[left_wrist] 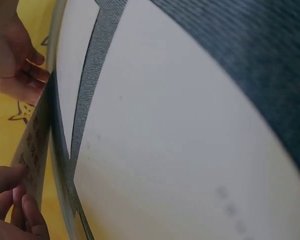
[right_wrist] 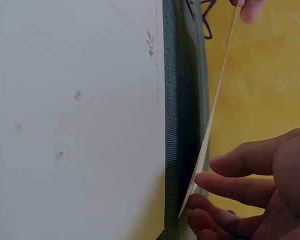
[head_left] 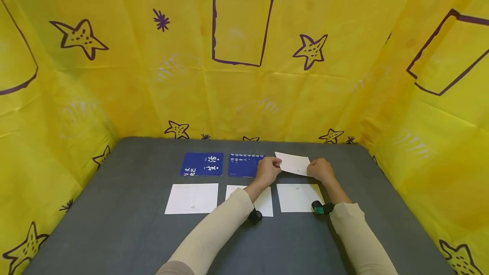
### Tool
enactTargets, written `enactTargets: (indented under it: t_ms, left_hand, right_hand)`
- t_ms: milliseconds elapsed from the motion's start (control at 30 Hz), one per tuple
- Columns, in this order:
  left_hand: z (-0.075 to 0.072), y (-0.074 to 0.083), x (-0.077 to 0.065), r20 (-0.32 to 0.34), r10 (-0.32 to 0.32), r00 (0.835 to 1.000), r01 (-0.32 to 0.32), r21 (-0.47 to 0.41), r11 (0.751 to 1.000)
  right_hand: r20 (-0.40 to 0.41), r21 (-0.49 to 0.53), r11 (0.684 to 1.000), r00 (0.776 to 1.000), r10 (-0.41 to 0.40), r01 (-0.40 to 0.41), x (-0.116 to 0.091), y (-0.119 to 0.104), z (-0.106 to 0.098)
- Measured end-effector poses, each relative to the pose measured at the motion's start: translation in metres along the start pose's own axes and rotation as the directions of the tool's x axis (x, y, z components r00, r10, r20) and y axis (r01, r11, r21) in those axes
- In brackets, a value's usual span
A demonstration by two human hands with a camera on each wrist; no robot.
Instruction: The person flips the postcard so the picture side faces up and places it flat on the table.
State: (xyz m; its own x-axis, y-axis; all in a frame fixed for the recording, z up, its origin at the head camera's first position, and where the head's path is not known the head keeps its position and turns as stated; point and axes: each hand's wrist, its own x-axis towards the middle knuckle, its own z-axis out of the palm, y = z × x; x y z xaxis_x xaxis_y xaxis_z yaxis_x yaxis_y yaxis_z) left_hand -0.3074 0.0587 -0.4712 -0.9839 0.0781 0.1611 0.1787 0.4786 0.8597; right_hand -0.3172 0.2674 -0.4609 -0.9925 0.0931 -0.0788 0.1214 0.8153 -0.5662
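Both hands hold a white-faced postcard (head_left: pixel 294 164) tilted up off the back right of the table. My left hand (head_left: pixel 268 169) pinches its left edge; my right hand (head_left: pixel 321 169) grips its right edge. The right wrist view has the held postcard (right_wrist: pixel 217 95) nearly edge-on, with the right hand's fingers (right_wrist: pixel 240 192) against its lower end. Print shows on one face of that postcard (left_wrist: pixel 32 145) in the left wrist view. Left of the hands lie two blue postcards (head_left: pixel 201 164) (head_left: pixel 244 165), the second partly behind the left hand.
In the front row lie three white-faced postcards (head_left: pixel 192 198) (head_left: pixel 265 202) (head_left: pixel 299 197); the left forearm covers part of the middle one. The dark grey table (head_left: pixel 126 224) is bordered by yellow patterned cloth (head_left: pixel 244 92) behind and at both sides.
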Motion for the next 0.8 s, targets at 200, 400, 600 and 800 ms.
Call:
enactTargets:
  t_ms: [200, 400, 600, 800]
  left_hand:
    - [-0.001, -0.002, -0.003, -0.006, 0.029, 1.0, -0.029, 0.093, 0.995]
    - [-0.003, -0.004, -0.006, 0.036, -0.005, 0.999, -0.001, 0.175, 0.985]
    - [-0.006, -0.007, -0.005, 0.045, -0.033, 0.998, 0.025, 0.174, 0.984]
    - [-0.011, -0.012, -0.004, 0.03, -0.029, 0.999, 0.024, 0.157, 0.987]
  right_hand:
    - [0.016, 0.023, 0.999, 1.0, 0.025, -0.025, 0.001, 0.002, 0.0]
    - [0.028, 0.021, 1.0, 1.0, 0.001, -0.001, 0.002, 0.008, -0.004]
    - [0.04, 0.095, 0.995, 0.999, -0.018, 0.014, 0.004, 0.011, -0.01]
    - [0.056, 0.112, 0.993, 0.998, -0.038, 0.031, 0.004, 0.018, -0.016]
